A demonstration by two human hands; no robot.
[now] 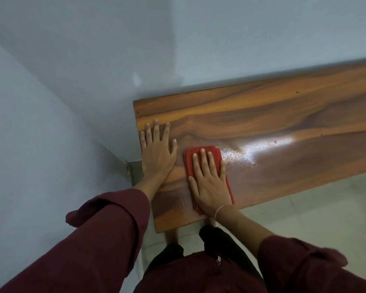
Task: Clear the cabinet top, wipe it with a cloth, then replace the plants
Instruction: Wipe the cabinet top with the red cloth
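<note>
Wood-grain cabinet top (262, 115), bare of plants | head view: red folded cloth (201, 154) at its left end, pinned under right hand (209, 182), fingers flat and spread, pressing not gripping, likely for wiping | left hand (156, 153) beside cloth, splayed flat, empty, probably bracing | no legible writing

Cloth (201, 161) on cabinet top (283, 115), under right hand (209, 182); left hand (156, 153) beside.

glossy wood-grain worktop (262, 115) against pale wall; folded red cloth (201, 157) flat near its left end, left hand (156, 153) flat beside it, right hand (209, 187) pressed on cloth
</note>
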